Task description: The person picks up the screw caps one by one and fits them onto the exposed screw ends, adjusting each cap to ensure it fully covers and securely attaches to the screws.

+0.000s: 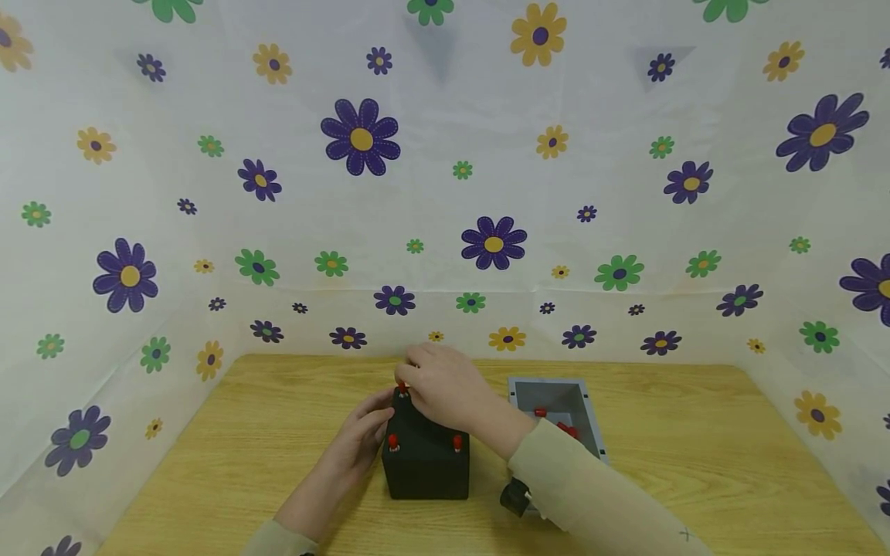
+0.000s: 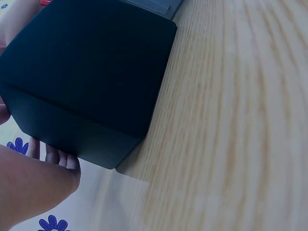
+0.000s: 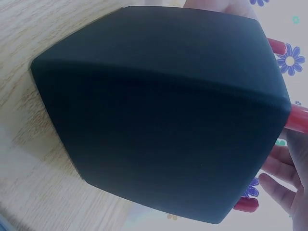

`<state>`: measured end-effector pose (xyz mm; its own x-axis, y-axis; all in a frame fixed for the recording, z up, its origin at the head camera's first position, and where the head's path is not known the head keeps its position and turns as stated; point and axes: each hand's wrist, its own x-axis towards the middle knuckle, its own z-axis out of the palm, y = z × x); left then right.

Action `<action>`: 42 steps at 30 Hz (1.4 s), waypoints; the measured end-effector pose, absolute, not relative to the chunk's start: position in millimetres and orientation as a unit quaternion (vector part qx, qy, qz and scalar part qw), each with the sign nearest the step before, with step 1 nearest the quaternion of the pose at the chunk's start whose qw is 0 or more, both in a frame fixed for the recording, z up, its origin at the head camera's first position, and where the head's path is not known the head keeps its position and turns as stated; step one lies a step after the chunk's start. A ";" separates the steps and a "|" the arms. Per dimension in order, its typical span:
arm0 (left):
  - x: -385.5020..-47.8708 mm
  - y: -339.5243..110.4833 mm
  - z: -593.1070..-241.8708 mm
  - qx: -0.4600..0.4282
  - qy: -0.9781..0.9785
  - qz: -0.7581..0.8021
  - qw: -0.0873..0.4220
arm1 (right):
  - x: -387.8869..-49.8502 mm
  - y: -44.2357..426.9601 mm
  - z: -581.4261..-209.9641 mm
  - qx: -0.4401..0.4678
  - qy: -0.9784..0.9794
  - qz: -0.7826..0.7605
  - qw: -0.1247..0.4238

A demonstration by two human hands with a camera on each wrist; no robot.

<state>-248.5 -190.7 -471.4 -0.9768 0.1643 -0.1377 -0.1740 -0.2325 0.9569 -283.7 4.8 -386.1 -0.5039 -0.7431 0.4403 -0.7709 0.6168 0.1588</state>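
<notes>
A black box-shaped block (image 1: pixel 426 475) stands on the table, with small metal posts topped by red caps on its upper face. Two of these, a left red cap (image 1: pixel 393 442) and a right red cap (image 1: pixel 457 442), sit along the near edge. At the far left corner my right hand (image 1: pixel 448 386) pinches another red cap (image 1: pixel 402 388) with its fingertips, arm reaching across the block. My left hand (image 1: pixel 365 439) rests against the block's left side. In the left wrist view the block (image 2: pixel 91 72) covers part of the left fingers.
Just right of the block is a grey tray (image 1: pixel 592 421) with several loose red caps (image 1: pixel 540 412) inside, partly hidden by the right forearm. A wooden table (image 1: pixel 695 448) lies below, and a flower-printed cloth (image 1: pixel 431 201) hangs behind and at both sides.
</notes>
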 end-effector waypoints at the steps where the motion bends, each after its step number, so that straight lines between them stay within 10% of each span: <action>1: -248.5 -190.5 -471.4 -0.006 0.610 0.785 0.106 | -283.7 4.9 -386.3 0.436 -0.867 0.030 0.238; 42: -248.6 -190.4 -469.9 -0.005 0.617 0.779 0.113 | -276.9 14.7 -382.3 0.442 -0.873 0.008 0.204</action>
<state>-248.6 -190.4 -469.9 -0.9743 0.1702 -0.1477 -0.1827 -0.2125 0.9599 -276.9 14.7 -382.3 -0.5250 -0.7693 0.3641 -0.7759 0.6085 0.1667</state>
